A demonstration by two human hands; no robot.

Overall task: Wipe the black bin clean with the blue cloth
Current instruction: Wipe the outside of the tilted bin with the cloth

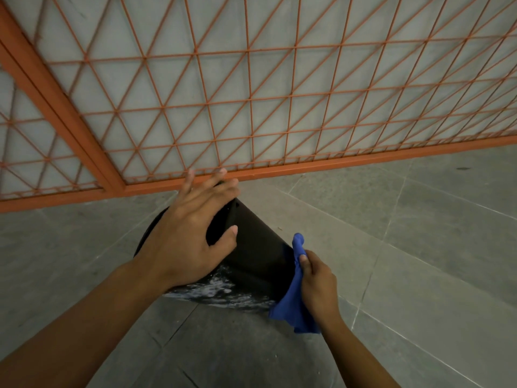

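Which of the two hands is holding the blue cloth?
The right hand grips the blue cloth; the left hand lies spread on the black bin.

Counted one black bin [251,247], one blue cloth [293,306], and two hands: left hand [190,233] and right hand [319,284]. One orange mesh fence [251,107] stood beyond the left grip.
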